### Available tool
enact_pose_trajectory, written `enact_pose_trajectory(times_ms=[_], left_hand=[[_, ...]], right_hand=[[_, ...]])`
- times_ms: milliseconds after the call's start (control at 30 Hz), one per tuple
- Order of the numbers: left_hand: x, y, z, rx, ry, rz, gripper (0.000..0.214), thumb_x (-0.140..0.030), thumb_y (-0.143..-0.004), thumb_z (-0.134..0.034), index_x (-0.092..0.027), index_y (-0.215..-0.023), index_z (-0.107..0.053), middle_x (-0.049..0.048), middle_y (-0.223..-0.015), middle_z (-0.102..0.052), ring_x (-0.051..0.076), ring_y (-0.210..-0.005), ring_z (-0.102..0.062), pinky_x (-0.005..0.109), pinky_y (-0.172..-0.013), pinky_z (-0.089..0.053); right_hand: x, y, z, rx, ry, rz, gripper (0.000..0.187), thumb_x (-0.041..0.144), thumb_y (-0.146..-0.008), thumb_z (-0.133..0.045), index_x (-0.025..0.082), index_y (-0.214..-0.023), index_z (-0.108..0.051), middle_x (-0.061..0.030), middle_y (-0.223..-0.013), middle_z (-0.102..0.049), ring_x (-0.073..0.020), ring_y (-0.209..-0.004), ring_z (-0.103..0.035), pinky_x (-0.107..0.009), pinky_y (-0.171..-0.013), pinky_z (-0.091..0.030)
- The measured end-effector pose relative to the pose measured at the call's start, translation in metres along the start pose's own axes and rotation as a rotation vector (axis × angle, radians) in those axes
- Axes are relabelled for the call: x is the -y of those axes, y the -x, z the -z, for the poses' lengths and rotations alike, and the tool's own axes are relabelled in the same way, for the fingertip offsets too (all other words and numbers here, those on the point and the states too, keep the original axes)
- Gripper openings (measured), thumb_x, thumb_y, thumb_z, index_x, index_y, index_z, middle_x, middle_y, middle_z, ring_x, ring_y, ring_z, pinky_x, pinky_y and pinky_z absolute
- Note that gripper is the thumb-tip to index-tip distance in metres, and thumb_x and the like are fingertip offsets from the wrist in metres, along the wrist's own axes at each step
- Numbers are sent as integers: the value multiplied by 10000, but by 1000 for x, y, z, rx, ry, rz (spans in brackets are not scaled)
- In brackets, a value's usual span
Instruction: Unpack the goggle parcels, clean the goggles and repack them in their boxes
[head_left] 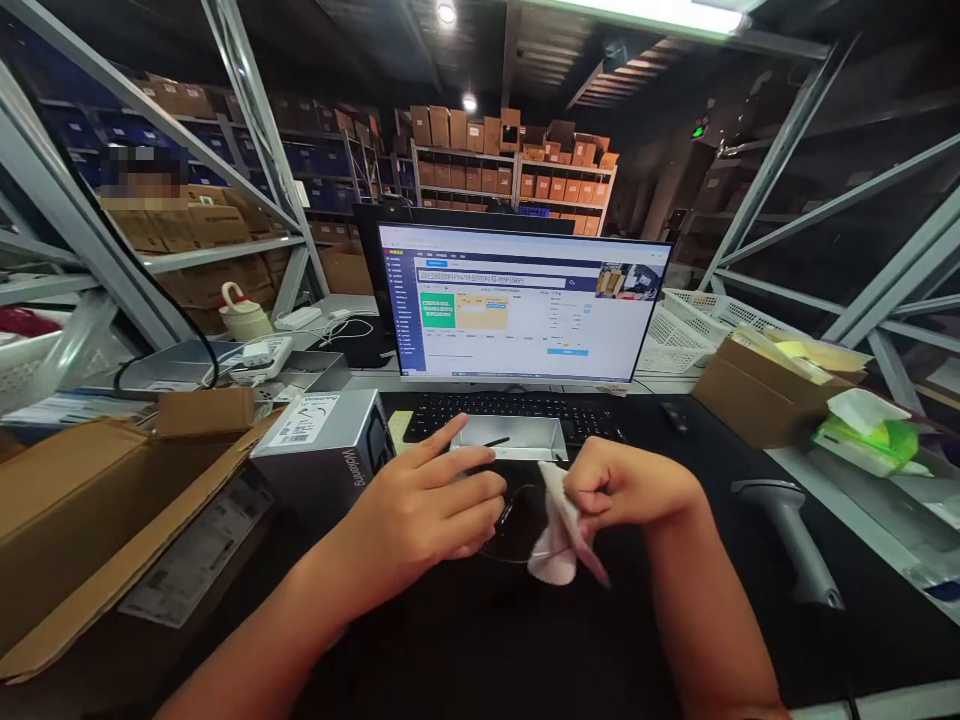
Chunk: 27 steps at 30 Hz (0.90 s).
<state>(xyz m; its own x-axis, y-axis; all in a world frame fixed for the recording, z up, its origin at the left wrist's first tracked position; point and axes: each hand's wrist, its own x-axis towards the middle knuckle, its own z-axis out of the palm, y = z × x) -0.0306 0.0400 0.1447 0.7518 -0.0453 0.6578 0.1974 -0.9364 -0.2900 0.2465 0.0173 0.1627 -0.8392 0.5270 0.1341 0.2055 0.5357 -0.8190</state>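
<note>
At the desk's front edge, before the keyboard (517,412) and monitor (521,303), we hold a pair of thin-rimmed glasses (504,522) over the black desk mat (465,640). Our left hand (424,510) pinches the frame, fingers curled round it, forefinger stretched forward. Our right hand (626,485) is closed on a pale cloth (559,530), which hangs down against the lens. The frame is dark on a dark mat, and we cannot tell just where cloth meets glass.

To wipe well, we judge, the left hand should grip the rim beside the lens being cleaned, not the arm, so the frame does not twist. The cloth should wrap both faces of the lens and move in light strokes; pressing hard could bend so slender a frame.

A grey box (324,445) stands just left of our left hand, an open carton (97,520) beyond it at the desk's left edge. A scanner (787,535) lies toward the right edge.
</note>
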Motion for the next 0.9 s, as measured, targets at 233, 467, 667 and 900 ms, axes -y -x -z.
enact_pose_trajectory(times_ms=[233, 467, 667, 900], left_hand=[[-8, -2, -3, -17, -37, -37, 173, -100, -965, -542, -139, -880, -687, 35, -941, -745, 195, -1134, -647, 479, -1260, -278], [-2, -2, 8, -89, -69, -57, 21, -162, -895, -690, -180, -892, -678, -20, -1022, -761, 186, -1111, -648, 500, -1265, -251], [4, 0, 6, -94, -66, 12, 159, -192, -829, -770, -171, -946, -665, -1, -983, -768, 185, -1042, -679, 476, -1241, -304], [17, 8, 15, -293, 76, 300, 216, -194, -775, -805, -197, -932, -657, 29, -922, -739, 222, -977, -665, 555, -1167, -380]], right_hand=[[30, -24, -55, -513, 294, -223, 376, 27, -729, -640, 184, -563, -342, 99, -525, -327, -61, -515, -271, -197, -486, -201], [17, -6, -25, -165, 114, 17, 491, 208, -832, -721, 193, -568, -306, 88, -541, -325, -59, -510, -278, -202, -496, -218], [0, 1, -7, -461, -79, 14, 583, 380, -772, -811, 205, -535, -308, 75, -522, -351, -68, -498, -296, -217, -482, -232], [-20, 18, 21, -1040, -53, -132, 344, 306, -697, -796, 206, -655, -470, 54, -634, -518, -110, -579, -464, -228, -561, -373]])
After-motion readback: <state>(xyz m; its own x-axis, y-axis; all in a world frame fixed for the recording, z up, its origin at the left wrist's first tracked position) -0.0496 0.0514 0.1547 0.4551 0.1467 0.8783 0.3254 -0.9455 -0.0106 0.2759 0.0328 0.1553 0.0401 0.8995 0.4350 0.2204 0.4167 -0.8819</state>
